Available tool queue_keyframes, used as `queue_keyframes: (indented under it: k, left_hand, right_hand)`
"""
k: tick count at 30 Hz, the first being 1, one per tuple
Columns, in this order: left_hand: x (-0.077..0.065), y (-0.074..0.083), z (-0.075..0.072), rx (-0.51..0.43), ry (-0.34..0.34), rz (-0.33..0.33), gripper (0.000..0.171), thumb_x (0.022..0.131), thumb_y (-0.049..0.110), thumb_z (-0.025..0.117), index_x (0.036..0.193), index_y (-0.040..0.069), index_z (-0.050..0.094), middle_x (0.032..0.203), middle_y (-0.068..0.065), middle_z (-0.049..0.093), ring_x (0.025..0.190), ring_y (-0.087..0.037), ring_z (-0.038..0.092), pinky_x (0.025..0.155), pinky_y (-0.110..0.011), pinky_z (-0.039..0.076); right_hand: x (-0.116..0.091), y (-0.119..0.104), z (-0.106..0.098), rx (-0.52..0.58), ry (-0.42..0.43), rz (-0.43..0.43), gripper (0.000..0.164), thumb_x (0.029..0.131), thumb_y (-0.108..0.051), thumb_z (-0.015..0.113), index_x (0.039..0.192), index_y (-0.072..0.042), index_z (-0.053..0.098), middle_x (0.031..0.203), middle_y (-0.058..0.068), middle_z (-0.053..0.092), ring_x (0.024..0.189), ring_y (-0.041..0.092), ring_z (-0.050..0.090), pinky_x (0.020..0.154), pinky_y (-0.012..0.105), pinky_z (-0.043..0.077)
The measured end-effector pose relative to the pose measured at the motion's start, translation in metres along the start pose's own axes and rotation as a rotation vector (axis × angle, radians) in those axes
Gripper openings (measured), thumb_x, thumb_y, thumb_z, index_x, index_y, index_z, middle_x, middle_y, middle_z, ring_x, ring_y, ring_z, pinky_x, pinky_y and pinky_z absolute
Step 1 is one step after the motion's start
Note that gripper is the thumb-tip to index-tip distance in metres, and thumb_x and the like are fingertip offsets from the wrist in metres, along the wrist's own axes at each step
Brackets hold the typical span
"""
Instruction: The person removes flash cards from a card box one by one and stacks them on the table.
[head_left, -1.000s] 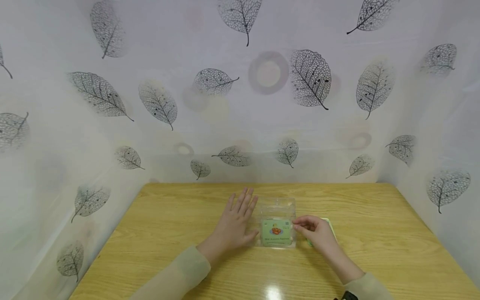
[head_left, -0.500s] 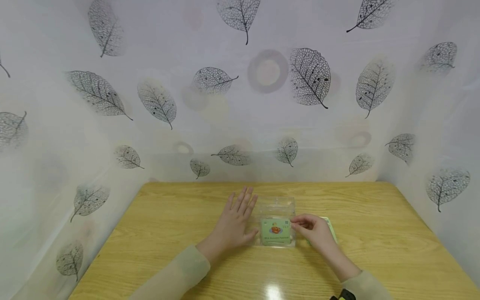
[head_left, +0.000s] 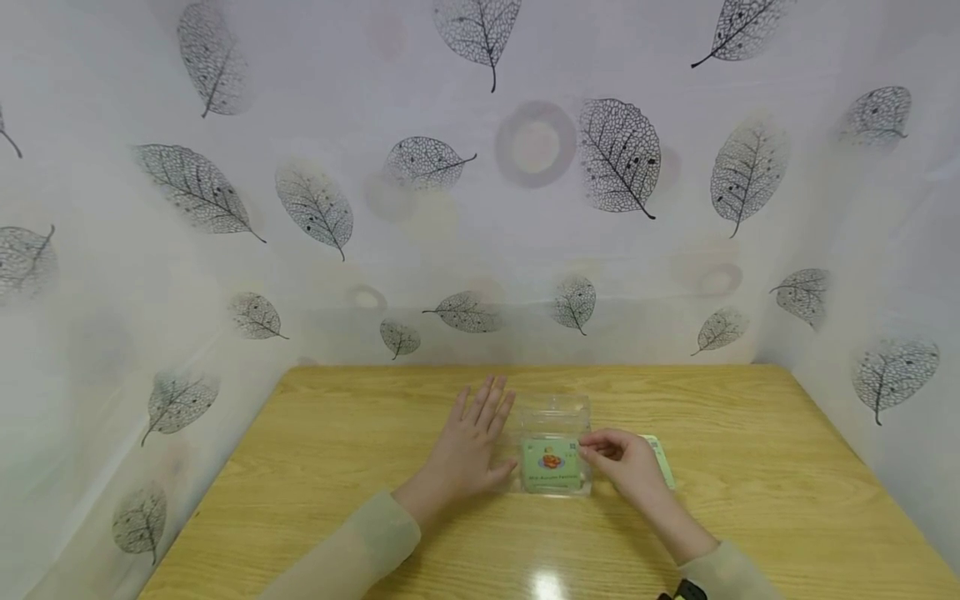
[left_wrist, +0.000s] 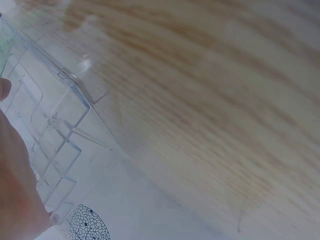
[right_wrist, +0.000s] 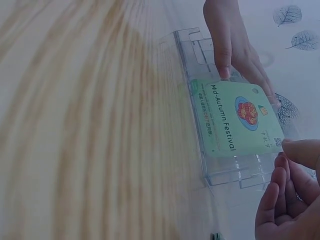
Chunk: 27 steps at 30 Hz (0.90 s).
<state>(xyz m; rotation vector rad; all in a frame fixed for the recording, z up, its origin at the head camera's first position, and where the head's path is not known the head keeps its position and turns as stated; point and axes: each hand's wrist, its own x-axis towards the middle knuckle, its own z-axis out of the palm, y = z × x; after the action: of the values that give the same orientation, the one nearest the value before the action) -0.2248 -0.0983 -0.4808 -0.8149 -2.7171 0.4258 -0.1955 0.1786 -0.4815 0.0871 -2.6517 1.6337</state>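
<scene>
A green card [head_left: 551, 467], printed with "Mid-Autumn Festival" and a plate of food, lies in a clear plastic box [head_left: 555, 403]. My right hand [head_left: 628, 463] pinches the card's upper right corner between thumb and fingertips; the right wrist view shows this closely on the card [right_wrist: 235, 120]. At the box's left side my left hand [head_left: 467, 446] rests with straight, spread fingers, its thumb reaching the box edge near the card. In the left wrist view only part of the left hand [left_wrist: 17, 185] shows beside the clear plastic.
More green cards [head_left: 662, 465] lie on the table just right of the box, partly covered by the right hand. The wood-grain table [head_left: 360, 417] meets a leaf-patterned cloth [head_left: 465, 242] at the back and sides. A dark watch [head_left: 688, 591] sits on the right wrist.
My right hand has shifted slightly left with the card's corner, showing more of the cards beside it. The left hand stays where it was.
</scene>
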Motion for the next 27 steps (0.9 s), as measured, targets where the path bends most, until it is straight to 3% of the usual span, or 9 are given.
queue_keyframes:
  k: [14,27]
  left_hand:
    - [0.0006,-0.0001,0.0016,-0.019,0.009,-0.003,0.102,0.100,0.072,0.046,0.171,0.006,0.013,0.180,-0.018,0.008,0.167,-0.034,0.012,0.135,-0.056,0.019]
    - [0.0006,-0.0003,0.0020,-0.029,0.017,-0.001,0.102,0.100,0.072,0.047,0.171,0.006,0.013,0.179,-0.019,0.010,0.167,-0.035,0.014,0.135,-0.056,0.019]
  right_hand:
    - [-0.0022,-0.0063,0.0051,0.024,0.001,0.007,0.012,0.091,-0.008,0.082,0.100,0.000,0.079,0.088,0.006,0.075,0.075,0.003,0.061,0.070,0.019,0.054]
    - [-0.0022,-0.0067,0.0039,0.041,-0.002,0.034,0.014,0.092,-0.007,0.081,0.102,0.002,0.080,0.093,0.010,0.078,0.076,0.002,0.061,0.070,0.018,0.054]
